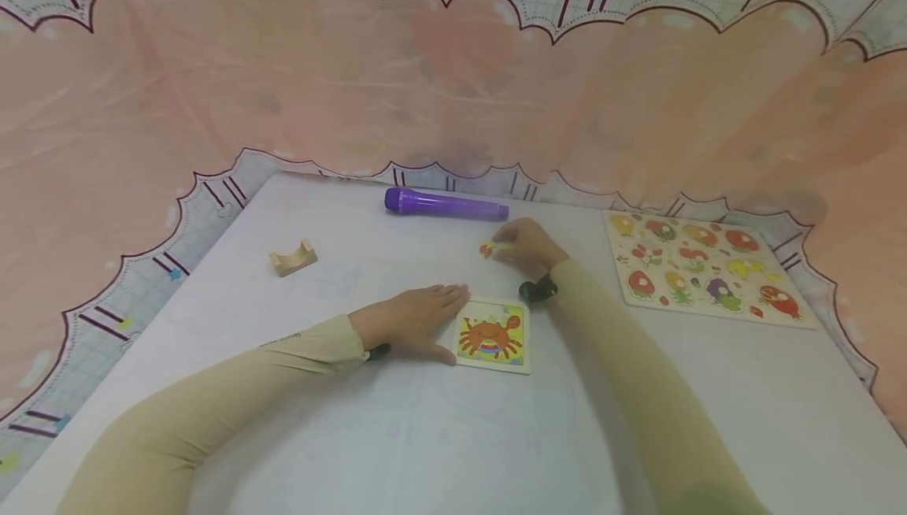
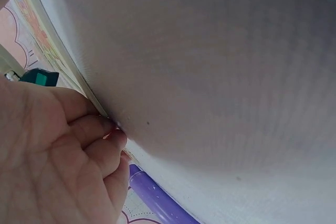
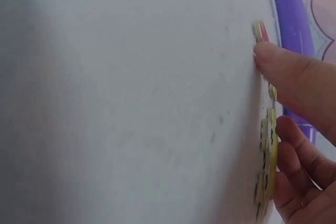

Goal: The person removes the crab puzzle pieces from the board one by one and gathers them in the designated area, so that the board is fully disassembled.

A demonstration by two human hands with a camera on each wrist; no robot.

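Note:
My left hand (image 1: 418, 316) lies on the table at the left side of a square wooden crab puzzle (image 1: 490, 335). Its thumb is near the puzzle's lower left corner and its fingertips near the upper left one; the left wrist view has the fingertips right at the board's edge. Farther back, my right hand (image 1: 527, 242) reaches over small flat puzzle pieces, one of them red (image 1: 486, 250). In the right wrist view, one fingertip meets a small red-topped piece (image 3: 264, 31), while other fingertips are against overlapping yellow pieces (image 3: 271, 156). The palm partly hides these pieces in the head view.
A purple toy microphone (image 1: 446, 205) lies behind the right hand. On the right is a large board with fruit and vegetable pictures (image 1: 708, 269). A curved wooden block (image 1: 294, 257) stands at the left. Patterned cloth (image 1: 453, 98) hangs along the table's back.

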